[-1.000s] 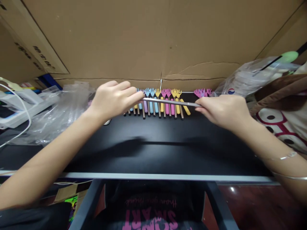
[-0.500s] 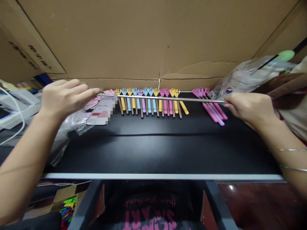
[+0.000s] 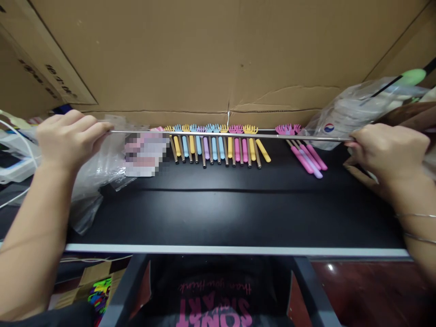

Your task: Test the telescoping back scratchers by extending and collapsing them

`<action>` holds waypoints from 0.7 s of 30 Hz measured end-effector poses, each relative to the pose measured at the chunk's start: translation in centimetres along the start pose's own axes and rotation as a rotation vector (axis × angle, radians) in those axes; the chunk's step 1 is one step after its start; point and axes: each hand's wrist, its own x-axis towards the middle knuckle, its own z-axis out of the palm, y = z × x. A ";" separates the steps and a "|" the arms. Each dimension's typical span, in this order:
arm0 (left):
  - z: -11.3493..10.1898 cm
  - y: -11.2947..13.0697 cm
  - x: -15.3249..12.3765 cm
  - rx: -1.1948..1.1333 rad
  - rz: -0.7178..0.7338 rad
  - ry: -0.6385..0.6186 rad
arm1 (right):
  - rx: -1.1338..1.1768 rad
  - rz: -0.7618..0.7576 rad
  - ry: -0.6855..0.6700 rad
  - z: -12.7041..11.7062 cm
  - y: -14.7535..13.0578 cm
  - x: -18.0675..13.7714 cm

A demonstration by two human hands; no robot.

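A thin, shiny telescopic metal rod (image 3: 259,136) stretches almost level above the table, its two ends hidden in my fists. My left hand (image 3: 70,138) is closed around the left end, back of the hand up. My right hand (image 3: 390,147) grips the other end, near a clear plastic bag. Beyond the rod lies a row of back scratchers with claw heads and coloured handles, such as a blue one (image 3: 221,147) and a yellow one (image 3: 263,151). Several pink and purple back scratchers (image 3: 301,160) lie apart at the right.
A partly pixelated phone (image 3: 145,159) and crumpled clear bags (image 3: 98,172) lie at the left. The clear bag (image 3: 354,109) at the right holds pale items. Cardboard (image 3: 204,59) walls the back of the black table (image 3: 218,218). Below left is a box of colourful pieces (image 3: 100,290).
My hands have moved farther apart, the left one leftward and the right one rightward. The rod between them now shows a longer stretch. The back scratchers on the table stay where they were.
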 end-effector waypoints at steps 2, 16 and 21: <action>0.0 -0.4 -0.1 -0.023 -0.011 0.003 | -0.027 0.030 -0.078 -0.4 0.3 0.0; 0.9 1.5 -0.5 -0.186 0.089 -0.050 | 0.210 0.134 -0.242 -0.7 0.2 -0.4; 0.9 2.0 -0.5 -0.169 0.130 -0.021 | 0.405 0.190 -0.248 0.2 1.1 -0.6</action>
